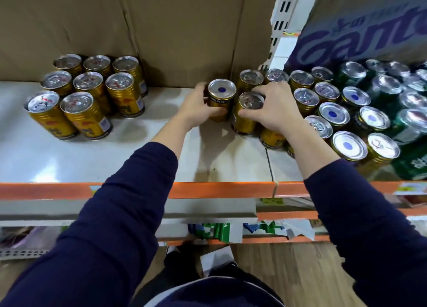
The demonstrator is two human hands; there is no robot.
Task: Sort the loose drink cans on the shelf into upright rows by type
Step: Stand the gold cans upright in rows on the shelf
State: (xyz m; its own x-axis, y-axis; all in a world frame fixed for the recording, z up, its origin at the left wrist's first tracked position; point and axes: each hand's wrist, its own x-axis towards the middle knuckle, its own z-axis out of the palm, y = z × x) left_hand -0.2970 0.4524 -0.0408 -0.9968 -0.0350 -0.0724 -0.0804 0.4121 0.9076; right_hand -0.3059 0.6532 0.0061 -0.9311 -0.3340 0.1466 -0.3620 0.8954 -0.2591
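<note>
Head view: left hand [196, 109] fingers curled round inverted gold can [220, 103]; right hand [273, 109] fingers clamped on upright gold can [248, 113]; sorted gold block [90, 94] on shelf [143, 158].

- The gold cans [126, 98] are metal; their walls are ribbed and glossy, and their silver lids shine strongly.
- The green cans [406, 126] are also metal, with a smooth, glossy wall.
- The shelf [69, 158] has a pale, smooth top that gives soft reflections.
- The shelf edge [208, 189] is orange and smooth, with a light sheen.
- The cardboard box [173, 29] is brown, matt paperboard with creases.
- The printed box [358, 36] has a purple face with a slight gloss.
- The sleeves [115, 214] are dark blue cloth, matt and soft.
- The floor [288, 272] looks like wood with visible grain.
</note>
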